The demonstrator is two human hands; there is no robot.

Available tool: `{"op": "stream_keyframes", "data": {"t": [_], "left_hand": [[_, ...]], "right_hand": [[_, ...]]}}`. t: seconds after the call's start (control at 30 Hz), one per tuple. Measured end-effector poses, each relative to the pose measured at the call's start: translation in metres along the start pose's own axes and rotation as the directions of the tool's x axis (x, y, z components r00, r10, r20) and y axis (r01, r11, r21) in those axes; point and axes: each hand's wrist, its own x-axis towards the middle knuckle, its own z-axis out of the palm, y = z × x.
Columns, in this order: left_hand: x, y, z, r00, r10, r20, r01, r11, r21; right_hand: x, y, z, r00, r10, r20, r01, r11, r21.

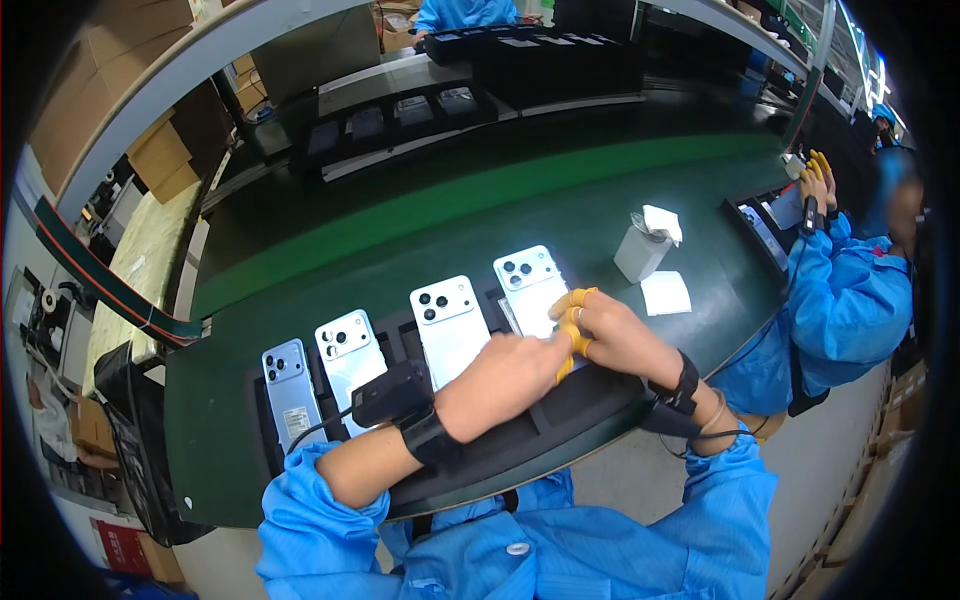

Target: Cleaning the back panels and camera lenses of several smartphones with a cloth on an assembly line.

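Observation:
Both my hands meet over the rightmost phone, a pale one with a three-lens camera block. My left hand has its fingers closed at the phone's lower part. My right hand, in yellow finger cots, is pinched beside it. Whatever lies between the fingertips is hidden. Further left lie a third pale phone, a second pale phone partly behind my left wrist, and a bluish phone with a white label. All rest camera side up in a black tray.
Right of the tray stand a white box with a tissue sticking out and a white sheet. A co-worker handles a phone over another black tray at the right. Loaded trays sit across the green bench.

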Motion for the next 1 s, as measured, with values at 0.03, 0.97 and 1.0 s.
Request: {"op": "stream_keyframes", "data": {"t": [0.03,0.97,1.0], "left_hand": [[-0.006,0.002,0.002,0.998,0.025,0.050,-0.020,0.994,-0.109],[-0.218,-0.036,-0.013,0.929,-0.282,-0.240,0.332,0.922,0.200],[-0.217,-0.038,-0.014,0.927,-0.287,-0.241,0.337,0.920,0.200]], "right_hand": [[0.004,-0.001,-0.006,1.000,-0.015,0.002,0.015,0.999,0.050],[0.118,-0.157,0.089,0.796,-0.522,0.306,0.532,0.845,0.057],[0.118,-0.157,0.086,0.793,-0.526,0.308,0.536,0.842,0.060]]}}
